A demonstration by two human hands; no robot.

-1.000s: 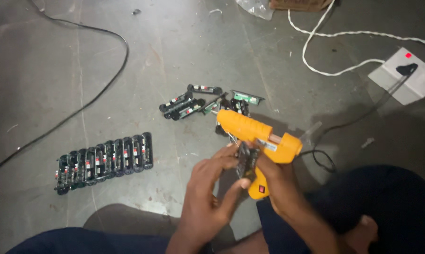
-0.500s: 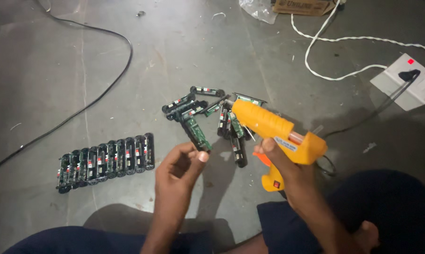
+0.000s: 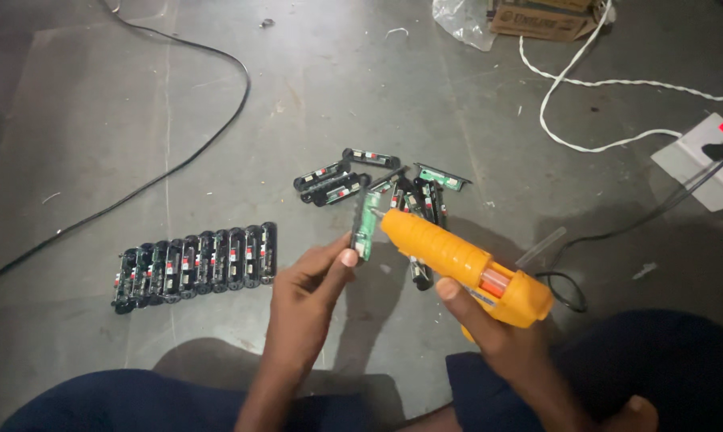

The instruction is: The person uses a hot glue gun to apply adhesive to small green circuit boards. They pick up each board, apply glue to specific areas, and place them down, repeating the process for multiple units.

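My left hand (image 3: 309, 288) pinches a small black holder with a green circuit board (image 3: 366, 226), held upright above the floor. My right hand (image 3: 489, 328) grips an orange glue gun (image 3: 465, 264), its nozzle touching the board's right edge. Just behind them lies a loose pile of similar black holders and boards (image 3: 377, 180). A neat row of several such holders (image 3: 195, 264) lies side by side on the floor to the left of my left hand.
The grey floor (image 3: 97, 144) carries a black cable (image 3: 177, 160) at the left and a white cord (image 3: 585, 88) at the top right. A white power strip with a black plug (image 3: 709, 156) sits far right. A cardboard box (image 3: 545, 18) and a plastic bag (image 3: 461, 18) lie at the top.
My left hand has lifted the holder with the green board and turned it upright. The glue gun has swung left, so its nozzle now meets the board.
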